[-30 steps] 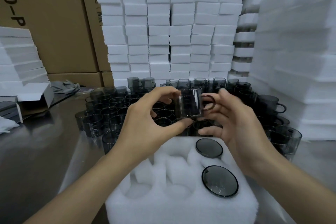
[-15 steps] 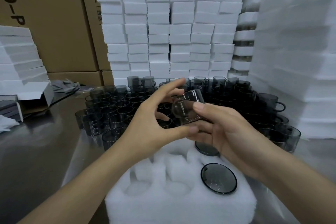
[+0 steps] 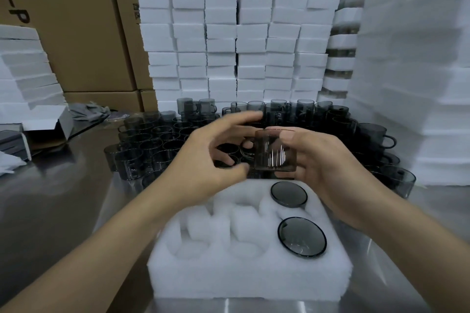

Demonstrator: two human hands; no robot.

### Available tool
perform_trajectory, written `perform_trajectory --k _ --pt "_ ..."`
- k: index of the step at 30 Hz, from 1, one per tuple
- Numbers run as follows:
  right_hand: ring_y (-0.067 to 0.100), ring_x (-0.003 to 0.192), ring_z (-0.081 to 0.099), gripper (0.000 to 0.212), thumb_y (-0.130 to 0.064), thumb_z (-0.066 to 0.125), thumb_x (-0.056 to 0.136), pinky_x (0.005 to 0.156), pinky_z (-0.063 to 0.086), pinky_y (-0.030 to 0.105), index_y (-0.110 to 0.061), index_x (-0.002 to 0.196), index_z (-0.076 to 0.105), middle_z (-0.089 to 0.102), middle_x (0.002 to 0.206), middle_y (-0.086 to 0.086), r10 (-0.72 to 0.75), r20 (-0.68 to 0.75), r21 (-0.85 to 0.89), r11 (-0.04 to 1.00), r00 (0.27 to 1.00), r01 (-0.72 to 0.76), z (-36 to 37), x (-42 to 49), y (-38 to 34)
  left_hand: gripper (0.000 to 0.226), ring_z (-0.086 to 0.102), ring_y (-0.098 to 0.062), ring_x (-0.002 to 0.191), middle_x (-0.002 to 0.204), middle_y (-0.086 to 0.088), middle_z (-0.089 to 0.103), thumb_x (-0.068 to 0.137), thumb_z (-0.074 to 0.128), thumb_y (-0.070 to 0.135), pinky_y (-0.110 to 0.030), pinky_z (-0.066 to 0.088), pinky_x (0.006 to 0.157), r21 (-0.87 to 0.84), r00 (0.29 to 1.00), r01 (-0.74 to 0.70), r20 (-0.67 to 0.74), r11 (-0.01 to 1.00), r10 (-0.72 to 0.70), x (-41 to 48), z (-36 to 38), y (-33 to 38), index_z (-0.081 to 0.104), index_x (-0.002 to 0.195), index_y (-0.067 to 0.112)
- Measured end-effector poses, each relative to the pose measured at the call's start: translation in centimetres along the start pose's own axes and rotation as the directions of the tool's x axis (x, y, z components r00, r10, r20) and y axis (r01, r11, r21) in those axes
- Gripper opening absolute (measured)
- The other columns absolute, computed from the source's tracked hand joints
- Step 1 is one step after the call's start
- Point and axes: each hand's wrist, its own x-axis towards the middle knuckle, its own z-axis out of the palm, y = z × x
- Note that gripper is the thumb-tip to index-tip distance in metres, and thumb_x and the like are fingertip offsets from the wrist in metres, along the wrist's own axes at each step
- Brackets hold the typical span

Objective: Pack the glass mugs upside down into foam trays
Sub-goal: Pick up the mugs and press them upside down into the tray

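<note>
A smoky grey glass mug [image 3: 276,151] hangs above the far edge of the white foam tray [image 3: 254,277], its handle pointing left. My right hand [image 3: 328,168] grips the mug, thumb across its front. My left hand [image 3: 208,160] is beside it with fingers spread; the thumb tip meets the mug's lower left edge and the index finger arches above it without touching. Two mugs sit upside down in the tray's right pockets, one at the far end [image 3: 288,194] and one nearer [image 3: 302,236]. The left and middle pockets hold nothing.
Several loose grey mugs [image 3: 152,145] crowd the steel table [image 3: 50,211] behind the tray. Stacked foam blocks [image 3: 236,33] form a wall at the back and another stack [image 3: 419,71] rises on the right. Cardboard boxes [image 3: 76,20] and a small open white box [image 3: 48,119] are at the left.
The mug was turned over between my hands: its handle went from the right side to the left. My left fingers have loosened from it while my right hand took hold.
</note>
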Motion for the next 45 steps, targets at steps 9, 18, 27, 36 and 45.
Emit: perform_trajectory --k 9,18,27,36,45 --pt "0.006 0.089 0.074 0.045 -0.069 0.079 0.069 0.085 0.061 0.029 -0.044 0.107 0.076 0.077 0.099 -0.013 -0.013 0.208 -0.547 0.827 0.978 0.127 2.3 -2.6 -0.5 0.048 0.070 -0.017 0.078 0.092 0.007 0.076 0.085 0.054 0.002 -0.041 0.054 0.071 0.146 0.979 0.091 -0.193 0.985 -0.062 -0.2 -0.9 -1.8 0.069 0.118 0.034" --pt "0.001 0.081 0.062 0.054 -0.078 0.077 0.062 0.073 0.049 0.014 -0.040 0.099 0.068 0.069 0.092 -0.016 -0.021 0.282 -0.727 0.648 0.959 0.228 2.5 -3.6 -1.5 0.040 0.064 -0.008 0.070 0.092 0.021 0.073 0.090 0.055 0.018 -0.031 0.050 0.062 0.373 0.998 0.013 -0.067 0.928 0.013 -0.2 -0.8 -2.8 0.068 0.115 0.046" --pt "0.004 0.083 0.064 0.055 -0.080 0.079 0.062 0.068 0.046 0.009 -0.040 0.097 0.064 0.069 0.094 -0.018 -0.070 0.283 -0.768 0.581 0.957 0.270 2.9 -3.8 -1.7 0.036 0.069 -0.010 0.078 0.091 0.023 0.073 0.090 0.053 0.021 -0.029 0.048 0.066 0.395 0.998 0.022 -0.058 0.919 0.001 -0.1 -0.6 -3.0 0.070 0.111 0.046" --pt "0.003 0.103 0.056 0.068 -0.098 0.066 0.059 0.077 0.052 0.029 -0.045 0.100 0.054 0.055 0.112 -0.024 0.033 0.365 -0.865 0.383 0.931 0.325 2.6 -3.6 -0.8 0.033 0.072 -0.012 0.081 0.089 0.023 0.074 0.088 0.052 0.023 -0.029 0.050 0.068 0.400 0.999 0.012 -0.049 0.916 0.008 0.0 -0.6 -3.1 0.073 0.103 0.043" --pt "0.003 0.105 0.056 0.048 -0.087 0.068 0.073 0.080 0.048 0.024 -0.050 0.103 0.064 0.057 0.112 -0.022 0.032 0.416 -0.820 0.445 0.909 0.360 1.9 -2.9 0.1 0.033 0.070 -0.011 0.079 0.086 0.023 0.074 0.086 0.053 0.019 -0.026 0.046 0.066 0.403 0.999 0.031 -0.053 0.915 -0.011 -0.1 -0.6 -2.9 0.074 0.100 0.040"
